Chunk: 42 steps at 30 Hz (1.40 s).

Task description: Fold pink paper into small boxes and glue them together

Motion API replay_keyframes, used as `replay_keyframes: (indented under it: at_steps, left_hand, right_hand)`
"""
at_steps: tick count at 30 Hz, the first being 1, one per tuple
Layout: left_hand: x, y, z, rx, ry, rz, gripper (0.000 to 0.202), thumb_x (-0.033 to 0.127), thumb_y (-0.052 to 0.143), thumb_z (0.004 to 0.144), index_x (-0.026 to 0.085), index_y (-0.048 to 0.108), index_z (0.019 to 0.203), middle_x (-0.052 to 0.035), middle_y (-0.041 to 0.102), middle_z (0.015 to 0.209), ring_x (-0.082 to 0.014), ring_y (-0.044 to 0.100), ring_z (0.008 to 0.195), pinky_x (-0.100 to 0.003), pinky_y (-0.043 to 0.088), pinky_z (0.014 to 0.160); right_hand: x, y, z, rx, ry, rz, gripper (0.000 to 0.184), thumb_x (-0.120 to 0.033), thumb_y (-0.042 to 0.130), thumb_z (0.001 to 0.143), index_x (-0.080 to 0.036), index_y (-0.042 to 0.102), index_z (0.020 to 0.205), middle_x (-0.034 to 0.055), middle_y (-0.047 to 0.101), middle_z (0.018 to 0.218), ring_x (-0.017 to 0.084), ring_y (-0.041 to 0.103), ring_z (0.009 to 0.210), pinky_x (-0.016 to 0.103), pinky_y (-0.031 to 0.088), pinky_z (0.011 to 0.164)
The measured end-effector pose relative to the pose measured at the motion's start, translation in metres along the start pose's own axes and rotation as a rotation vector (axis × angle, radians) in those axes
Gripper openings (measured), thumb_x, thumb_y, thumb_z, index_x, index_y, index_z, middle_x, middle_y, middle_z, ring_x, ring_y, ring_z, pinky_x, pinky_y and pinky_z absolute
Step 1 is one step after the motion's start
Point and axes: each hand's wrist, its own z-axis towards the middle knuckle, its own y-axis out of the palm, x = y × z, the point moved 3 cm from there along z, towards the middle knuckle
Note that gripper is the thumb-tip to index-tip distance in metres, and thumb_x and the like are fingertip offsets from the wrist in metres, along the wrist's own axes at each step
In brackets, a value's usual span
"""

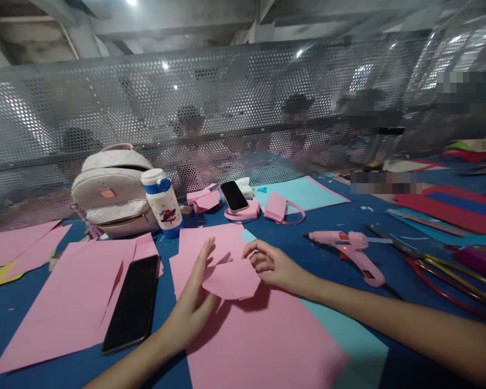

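A small cut piece of pink paper is raised above larger pink sheets. My left hand is at its left edge, fingers stretched upward and thumb apart, partly hidden under the piece. On the other side, my right hand has curled fingers closed at the piece's right edge; its thumb is hidden. Beneath the pink sheets lies a light blue sheet. To the right of my hands rests a pink hot glue gun with a small red light showing.
On the left are a black phone and pink sheets. A white backpack, bottle, second phone and small pink paper bag stand behind. Scissors lie right. Beyond a perforated metal screen are people.
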Motion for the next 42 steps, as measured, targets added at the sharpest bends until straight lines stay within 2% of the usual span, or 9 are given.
replay_keyframes:
  at_steps: [3, 7, 12, 17, 23, 27, 32, 38, 42]
  left_hand:
    - [0.000, 0.003, -0.002, -0.075, 0.038, 0.109, 0.078, 0.011, 0.041, 0.095, 0.036, 0.002, 0.158, -0.0014, 0.003, 0.168, -0.0267, 0.004, 0.154, -0.053, 0.009, 0.125]
    - [-0.001, 0.005, -0.003, -0.122, 0.044, 0.177, 0.078, 0.011, 0.039, 0.095, 0.033, 0.000, 0.158, -0.0027, 0.000, 0.168, -0.0270, 0.000, 0.154, -0.053, 0.007, 0.125]
    - [0.003, 0.001, 0.002, -0.095, 0.000, -0.135, 0.072, 0.023, 0.045, 0.095, 0.033, 0.012, 0.158, -0.0043, 0.012, 0.167, -0.0312, 0.011, 0.153, -0.056, 0.011, 0.123]
    - [0.014, 0.001, 0.004, -0.165, 0.012, -0.341, 0.069, 0.035, 0.047, 0.098, 0.034, 0.013, 0.158, -0.0064, 0.026, 0.163, -0.0312, 0.021, 0.151, -0.053, 0.019, 0.122]
    - [0.012, 0.009, -0.006, -0.289, -0.122, -0.228, 0.080, 0.032, 0.061, 0.095, 0.042, 0.011, 0.157, -0.0024, 0.018, 0.166, -0.0278, 0.015, 0.153, -0.049, 0.013, 0.125]
    - [0.006, 0.012, -0.005, -0.247, -0.114, -0.215, 0.085, 0.038, 0.073, 0.087, 0.038, 0.023, 0.155, -0.0051, 0.021, 0.165, -0.0309, 0.018, 0.152, -0.050, 0.018, 0.124]
    - [-0.003, 0.013, -0.003, -0.213, -0.157, -0.155, 0.110, 0.042, 0.087, 0.069, 0.034, 0.021, 0.156, -0.0099, 0.019, 0.165, -0.0355, 0.017, 0.151, -0.056, 0.017, 0.123]
    - [0.001, 0.014, -0.004, -0.278, -0.123, 0.005, 0.124, 0.048, 0.090, 0.062, 0.032, 0.012, 0.158, -0.0121, 0.011, 0.166, -0.0362, 0.012, 0.152, -0.059, 0.014, 0.123]
    - [0.005, 0.014, -0.003, -0.301, -0.120, 0.065, 0.130, 0.049, 0.091, 0.059, 0.032, 0.009, 0.158, -0.0128, 0.009, 0.165, -0.0379, 0.009, 0.152, -0.061, 0.016, 0.122]
  right_hand:
    - [-0.003, -0.001, -0.001, 0.032, -0.035, -0.064, 0.040, -0.005, 0.060, 0.064, -0.018, 0.058, 0.101, -0.0031, 0.053, 0.080, 0.009, 0.051, 0.067, 0.019, 0.039, 0.061]
    - [-0.003, -0.004, -0.001, 0.069, -0.069, -0.126, 0.036, -0.009, 0.064, 0.069, -0.019, 0.060, 0.104, -0.0017, 0.051, 0.088, 0.008, 0.047, 0.064, 0.020, 0.039, 0.060]
    - [-0.002, -0.006, -0.001, 0.074, -0.108, -0.156, 0.031, -0.016, 0.059, 0.080, -0.021, 0.058, 0.111, 0.0006, 0.053, 0.094, 0.011, 0.049, 0.074, 0.021, 0.040, 0.065]
    - [-0.005, -0.008, -0.001, 0.095, -0.128, -0.183, 0.023, -0.024, 0.053, 0.090, -0.021, 0.056, 0.113, 0.0053, 0.055, 0.106, 0.018, 0.053, 0.094, 0.027, 0.044, 0.076]
    - [-0.006, -0.008, -0.001, 0.087, -0.134, -0.175, 0.020, -0.035, 0.051, 0.095, -0.020, 0.056, 0.108, 0.0063, 0.057, 0.110, 0.021, 0.057, 0.101, 0.035, 0.044, 0.090]
    - [-0.011, -0.007, 0.000, 0.078, -0.169, -0.205, 0.019, -0.036, 0.051, 0.096, -0.019, 0.060, 0.098, 0.0051, 0.060, 0.098, 0.022, 0.057, 0.099, 0.034, 0.044, 0.087]
    - [-0.018, -0.003, -0.005, 0.007, -0.144, -0.192, 0.029, -0.042, 0.049, 0.099, -0.018, 0.064, 0.099, 0.0054, 0.063, 0.096, 0.019, 0.057, 0.086, 0.031, 0.047, 0.078]
    - [-0.023, 0.003, -0.011, -0.086, -0.218, -0.177, 0.023, -0.034, 0.056, 0.097, -0.020, 0.065, 0.113, 0.0078, 0.066, 0.112, 0.020, 0.062, 0.104, 0.034, 0.049, 0.092]
    - [-0.024, 0.004, -0.011, -0.085, -0.248, -0.230, 0.020, -0.030, 0.058, 0.097, -0.020, 0.066, 0.112, 0.0085, 0.067, 0.117, 0.020, 0.064, 0.104, 0.034, 0.051, 0.091]
